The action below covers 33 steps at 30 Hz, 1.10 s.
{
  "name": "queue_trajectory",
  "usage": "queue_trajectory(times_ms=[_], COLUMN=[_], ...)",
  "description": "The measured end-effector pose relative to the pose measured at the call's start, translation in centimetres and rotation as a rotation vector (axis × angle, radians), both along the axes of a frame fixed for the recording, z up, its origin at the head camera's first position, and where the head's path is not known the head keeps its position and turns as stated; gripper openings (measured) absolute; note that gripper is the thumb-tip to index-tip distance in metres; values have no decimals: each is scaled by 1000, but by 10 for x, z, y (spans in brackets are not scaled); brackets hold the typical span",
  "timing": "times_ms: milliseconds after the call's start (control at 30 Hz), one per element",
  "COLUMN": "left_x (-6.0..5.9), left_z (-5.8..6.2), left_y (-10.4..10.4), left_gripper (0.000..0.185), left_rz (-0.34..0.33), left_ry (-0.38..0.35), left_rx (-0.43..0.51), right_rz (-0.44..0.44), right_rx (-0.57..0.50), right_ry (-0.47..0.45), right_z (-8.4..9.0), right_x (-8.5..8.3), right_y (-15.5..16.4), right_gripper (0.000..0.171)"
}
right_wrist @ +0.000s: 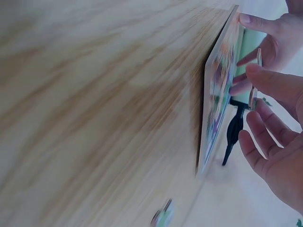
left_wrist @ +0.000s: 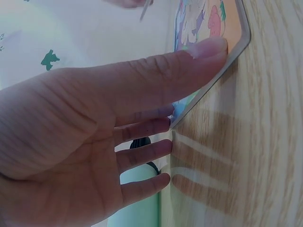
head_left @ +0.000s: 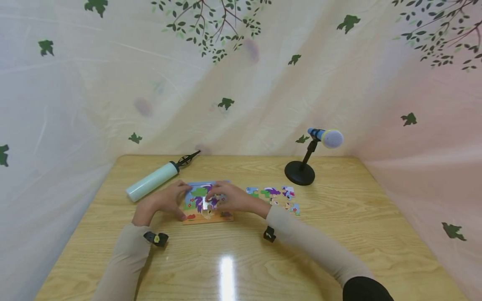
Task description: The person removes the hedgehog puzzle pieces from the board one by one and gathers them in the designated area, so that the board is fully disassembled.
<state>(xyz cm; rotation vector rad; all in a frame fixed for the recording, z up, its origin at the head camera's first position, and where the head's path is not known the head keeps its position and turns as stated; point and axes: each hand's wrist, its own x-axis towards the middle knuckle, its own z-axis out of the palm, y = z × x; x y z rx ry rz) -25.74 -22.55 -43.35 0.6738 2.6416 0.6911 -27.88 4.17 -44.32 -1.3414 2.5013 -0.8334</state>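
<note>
1. Pale wooden table (head_left: 339,251) under a cream curtain (head_left: 113,83) printed with green leaves, draped behind and down both sides.
2. On the table: 1 colourful jigsaw puzzle board with an orange border (head_left: 206,205), near the middle, slightly left of centre; 1 mint-green cylindrical hand pump with a black nozzle (head_left: 156,179), just behind and left of the board; 1 microphone on a round black stand (head_left: 301,172), well apart at the back right; about 5 loose puzzle pieces (head_left: 276,196), clustered just right of the board.
3. 2 hands, both in beige sleeves, each with a small black device strapped at the wrist.
4. Left hand (head_left: 169,201) at the board's left edge: thumb stretched out straight along the near corner, pressing the orange border, 4 fingers extended with tips touching the board's side edge. Nothing gripped.
5. Right hand (head_left: 233,200) over the board's middle-right: thumb and forefinger pinching 1 thin puzzle piece (right_wrist: 258,78) held on edge above the picture, remaining fingers spread loosely.
6. Board flat on the wood, its near edge well back from the table's front edge.
7. Broad bare wood in front of the arms and to the far right; pump close on the left, loose pieces close on the right.
</note>
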Motion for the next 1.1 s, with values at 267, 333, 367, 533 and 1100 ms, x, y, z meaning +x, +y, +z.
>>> queue_trajectory(times_ms=[267, 333, 367, 533, 1100], left_x=[-1, -1, -1, -1, -3], left_z=[-1, -2, -2, -2, -3], left_y=[-1, -1, -1, -1, 1], left_gripper=[102, 102, 102, 101, 101], left_rz=[17, 14, 15, 13, 12], left_ry=[-20, -19, -20, -17, -20], left_rx=[5, -1, -3, -11, -11], right_rz=[-51, -56, -59, -68, -111], right_rx=[-1, -7, -8, -1, 64], right_ry=[-31, -35, -33, -20, -45], right_z=[4, 4, 5, 4, -2], right_x=[7, 9, 9, 12, 14], right_y=[33, 42, 46, 68, 114], right_gripper=[33, 32, 33, 35, 35])
